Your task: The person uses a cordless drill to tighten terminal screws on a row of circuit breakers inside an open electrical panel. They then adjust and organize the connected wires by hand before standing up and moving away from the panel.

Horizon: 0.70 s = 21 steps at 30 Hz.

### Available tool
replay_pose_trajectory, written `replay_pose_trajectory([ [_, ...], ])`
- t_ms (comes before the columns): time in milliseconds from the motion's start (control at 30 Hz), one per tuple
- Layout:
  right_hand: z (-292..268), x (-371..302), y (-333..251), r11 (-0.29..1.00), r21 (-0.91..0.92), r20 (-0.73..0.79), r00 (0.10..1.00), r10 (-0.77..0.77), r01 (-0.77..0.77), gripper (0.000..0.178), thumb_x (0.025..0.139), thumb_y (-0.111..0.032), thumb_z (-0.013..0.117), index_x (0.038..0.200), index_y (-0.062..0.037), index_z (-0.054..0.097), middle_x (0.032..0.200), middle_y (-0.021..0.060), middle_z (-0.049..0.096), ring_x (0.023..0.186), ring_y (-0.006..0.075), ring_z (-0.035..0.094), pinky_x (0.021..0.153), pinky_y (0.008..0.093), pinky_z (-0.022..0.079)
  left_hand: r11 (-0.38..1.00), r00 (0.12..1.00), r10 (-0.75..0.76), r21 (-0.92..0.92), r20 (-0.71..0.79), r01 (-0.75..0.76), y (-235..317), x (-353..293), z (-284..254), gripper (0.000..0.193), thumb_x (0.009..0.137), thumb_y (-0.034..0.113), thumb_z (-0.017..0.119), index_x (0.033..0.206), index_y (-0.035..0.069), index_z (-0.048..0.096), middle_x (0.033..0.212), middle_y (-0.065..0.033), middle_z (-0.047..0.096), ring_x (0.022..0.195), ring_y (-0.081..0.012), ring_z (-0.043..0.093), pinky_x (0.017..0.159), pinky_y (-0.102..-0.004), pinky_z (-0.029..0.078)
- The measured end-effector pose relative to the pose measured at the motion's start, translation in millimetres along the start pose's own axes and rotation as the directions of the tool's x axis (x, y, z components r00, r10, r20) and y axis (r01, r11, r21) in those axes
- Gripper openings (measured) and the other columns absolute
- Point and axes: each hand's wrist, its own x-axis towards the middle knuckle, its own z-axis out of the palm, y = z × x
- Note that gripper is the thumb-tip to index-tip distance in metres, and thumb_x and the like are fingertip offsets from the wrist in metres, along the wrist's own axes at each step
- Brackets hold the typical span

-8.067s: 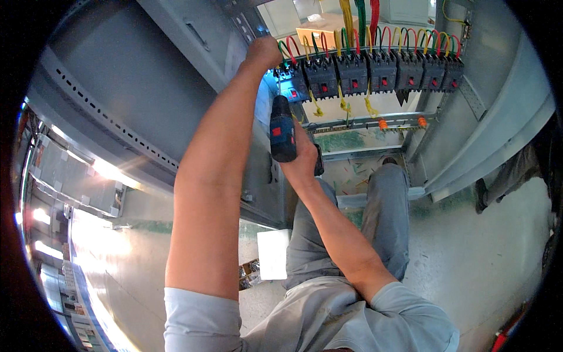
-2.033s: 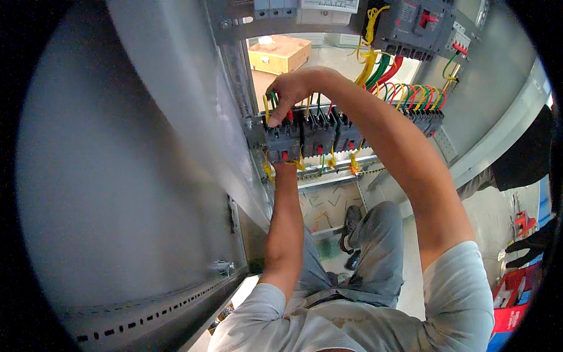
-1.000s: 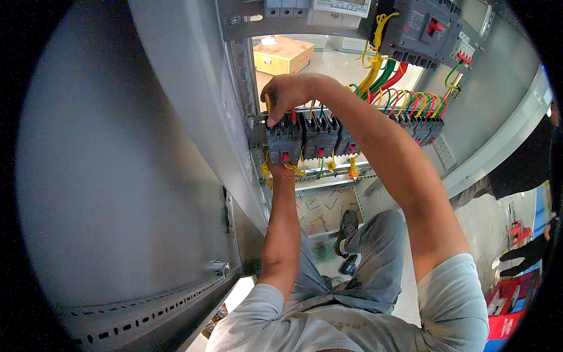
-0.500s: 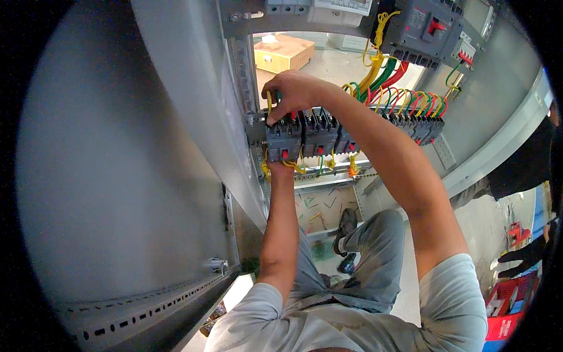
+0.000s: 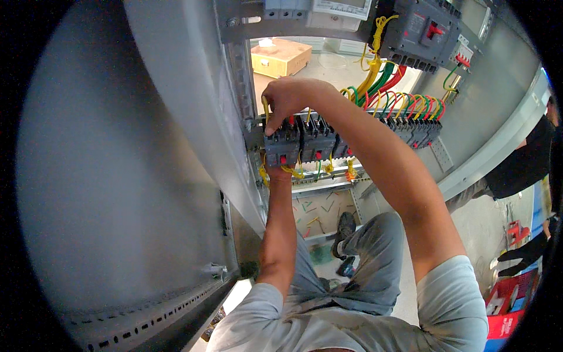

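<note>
My right hand [image 5: 288, 101] reaches across to the top edge of the leftmost circuit breaker [image 5: 282, 148], a dark grey block with a red toggle. Its fingers are bent round a yellow wire [image 5: 265, 109], and the thumb tip presses down at the breaker's upper terminals. From below, my left hand [image 5: 279, 172] goes up behind the same breaker; only the wrist and lower hand show, the fingers being hidden. More breakers [image 5: 318, 146] sit in a row to the right. Yellow wire bundles [image 5: 293, 172] hang under the row.
A large grey cabinet panel [image 5: 117, 146] fills the left side. Above right sits a bigger breaker [image 5: 423, 32] with thick yellow, green and red cables [image 5: 384, 79]. Wire scraps lie on the cabinet floor [image 5: 322, 205]. A wooden box [image 5: 281, 58] stands beyond the frame. Another person [image 5: 519, 161] is at right.
My right thumb has come slightly lower on the breaker's top, with the hand and wire still at the same terminals. My left hand stays underneath. The view has shifted a little.
</note>
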Motion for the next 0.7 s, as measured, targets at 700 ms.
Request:
replay_pose_trajectory([
  [700, 7.9, -11.4, 11.8, 0.965, 0.159, -0.202, 0.963, -0.176, 0.21, 0.055, 0.07, -0.046, 0.086, 0.103, -0.0028, 0.078, 0.093, 0.0183, 0.076, 0.088, 0.0336, 0.073, 0.081, 0.0427, 0.055, 0.985, 0.993, -0.022, -0.17, 0.114, 0.041, 0.7, -0.5, -0.3, 0.063, 0.093, 0.041, 0.056, 0.148, 0.01, 0.052, 0.153, -0.0138, 0.051, 0.141, -0.0361, 0.046, 0.121, -0.055, 0.033],
])
